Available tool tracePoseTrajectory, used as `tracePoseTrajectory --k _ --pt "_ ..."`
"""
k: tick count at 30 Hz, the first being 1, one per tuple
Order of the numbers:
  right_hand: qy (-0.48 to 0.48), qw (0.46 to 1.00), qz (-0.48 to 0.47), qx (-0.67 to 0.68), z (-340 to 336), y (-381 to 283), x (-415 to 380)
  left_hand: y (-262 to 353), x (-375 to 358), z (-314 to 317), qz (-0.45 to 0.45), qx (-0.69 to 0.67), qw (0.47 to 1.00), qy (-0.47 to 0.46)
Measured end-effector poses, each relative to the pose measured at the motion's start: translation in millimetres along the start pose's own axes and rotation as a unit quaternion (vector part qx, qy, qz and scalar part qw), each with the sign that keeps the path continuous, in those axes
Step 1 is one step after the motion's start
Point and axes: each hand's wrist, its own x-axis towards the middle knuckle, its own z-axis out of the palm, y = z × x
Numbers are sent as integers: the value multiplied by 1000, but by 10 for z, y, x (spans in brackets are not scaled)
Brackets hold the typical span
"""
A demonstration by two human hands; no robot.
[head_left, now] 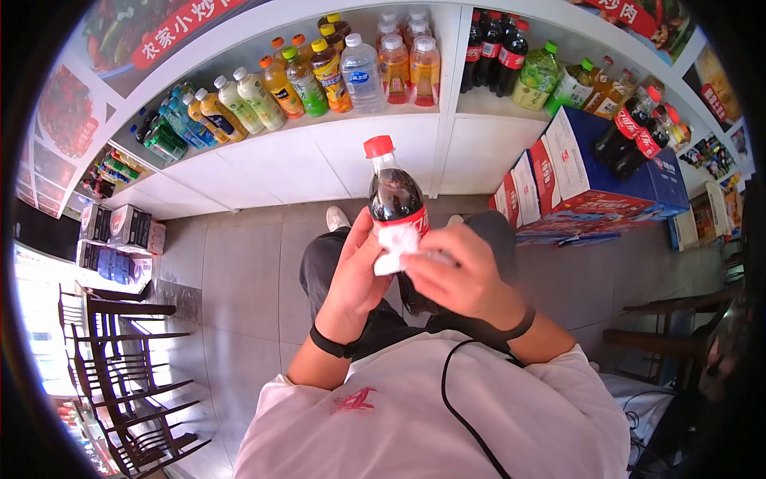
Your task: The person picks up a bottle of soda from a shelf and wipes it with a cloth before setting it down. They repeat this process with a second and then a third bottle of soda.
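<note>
A cola bottle (pixel 396 195) with a red cap and red label stands nearly upright in front of my body, dark liquid inside. My left hand (pixel 357 263) is closed around its lower left side. Against the label lies a crumpled white tissue (pixel 396 243), which covers part of the print. My right hand (pixel 461 267), slightly smeared by motion, pinches the tissue and presses it to the bottle's right front. The bottle's base is mostly hidden behind the hands and tissue.
Ahead, a white shelf (pixel 299 136) carries rows of drink bottles. Boxes (pixel 594 188) at the right have cola bottles (pixel 638 128) on top. Stacked dark chairs (pixel 132 375) stand at the left, below cartons (pixel 132 227). A black cable (pixel 451 399) hangs over my shirt.
</note>
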Motion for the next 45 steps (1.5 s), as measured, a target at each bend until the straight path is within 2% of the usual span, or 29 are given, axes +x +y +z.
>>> tracePoseTrajectory --k 1,3,4,5,6,7,8,10,12,14,15,18,19,22,25,28,30,32,33,36,37,40,42,44,45 --pt "40 999 20 16 -5 47 35 1 -13 46 17 8 1000 3" --pt "76 983 145 81 -45 90 36 -21 -40 72 49 16 999 -7" --pt "103 966 204 124 -23 151 17 -42 -56 78 92 27 995 -3" --pt "85 931 289 206 52 240 -93 -63 -70 88 136 38 990 0" --pt "67 882 369 284 128 315 -218 -83 -75 95 179 48 983 1" --pt "51 804 443 393 182 279 -271 -87 -53 43 230 68 970 -31" --pt "11 762 494 419 268 291 -376 -104 -72 59 268 91 959 1" --pt "108 547 545 626 464 291 -611 -110 -67 50 304 112 946 -2" --pt "111 442 528 716 577 317 -776 -158 -68 18 325 127 937 15" --pt "87 387 555 731 597 249 -815 -206 -39 34 336 194 921 27" --pt "37 349 571 742 610 239 -827 -226 -48 35 341 230 911 37" --pt "88 283 612 734 583 146 -777 -275 -16 -30 339 284 896 31" --pt "77 317 592 737 594 185 -835 -294 16 -65 343 285 895 24" --pt "53 442 615 651 481 166 -792 -308 66 -77 353 264 897 10" --pt "-17 551 617 562 399 194 -899 -291 73 -83 346 241 907 13" --pt "-56 707 603 366 198 235 -874 -283 71 -176 310 300 902 34" --pt "-18 851 458 255 110 202 -771 -330 48 -132 287 301 909 28" --pt "19 949 289 123 -2 144 -630 -379 8 -26 252 301 920 -2" --pt "-29 952 262 155 -90 147 -521 -384 -14 90 230 316 920 -4" --pt "-112 937 306 123 -201 148 -494 -459 -34 292 221 313 923 -43" --pt "-118 920 344 144 -186 209 -569 -466 -38 356 209 305 927 -60" --pt "-42 915 353 190 -313 217 -606 -483 45 438 164 327 918 -151" --pt "37 898 369 238 -400 151 -664 -349 85 586 119 493 840 -194" --pt "102 904 365 200 -552 149 -706 -70 31 898 243 721 626 -171" --pt "103 935 323 104 -727 203 -682 61 -22 918 237 645 699 -197"
